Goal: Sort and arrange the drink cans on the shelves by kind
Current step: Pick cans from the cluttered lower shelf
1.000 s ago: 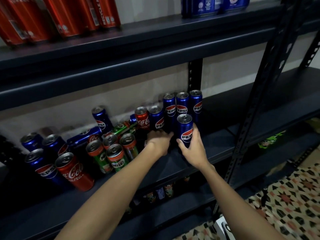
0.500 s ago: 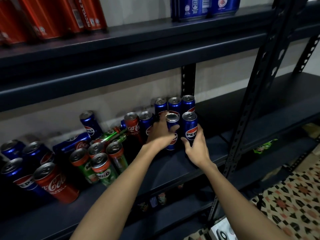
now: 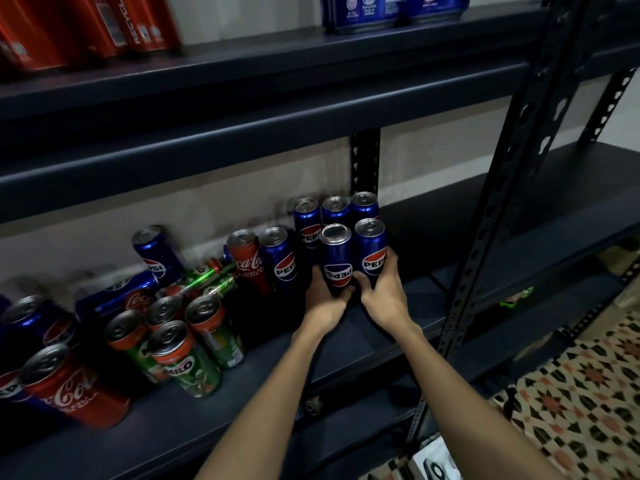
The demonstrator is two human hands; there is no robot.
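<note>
My left hand [image 3: 323, 299] grips the base of a blue Pepsi can [image 3: 336, 254] that stands upside down, its logo inverted. My right hand [image 3: 384, 289] holds an upright Pepsi can [image 3: 371, 251] right beside it. Both cans stand on the dark middle shelf [image 3: 408, 306] in front of a back row of three Pepsi cans [image 3: 334, 211]. To the left stand a Coca-Cola can [image 3: 247, 258] and another Pepsi can [image 3: 281, 261]. Further left is a mixed cluster of green Milo cans [image 3: 187, 358], Coca-Cola cans [image 3: 69, 386] and Pepsi cans [image 3: 156, 251], some lying on their sides.
The upper shelf [image 3: 277, 64] carries red cans [image 3: 86, 26] at left and blue cans [image 3: 391, 8] at right. A perforated black upright post [image 3: 491, 220] stands just right of my hands. Lower shelves hold a few small items. Patterned floor tiles [image 3: 571, 393] show at bottom right.
My left hand has brought a Pepsi can from the cluster and stood it upside down next to the can in my right hand. The view shifted left and closer.
</note>
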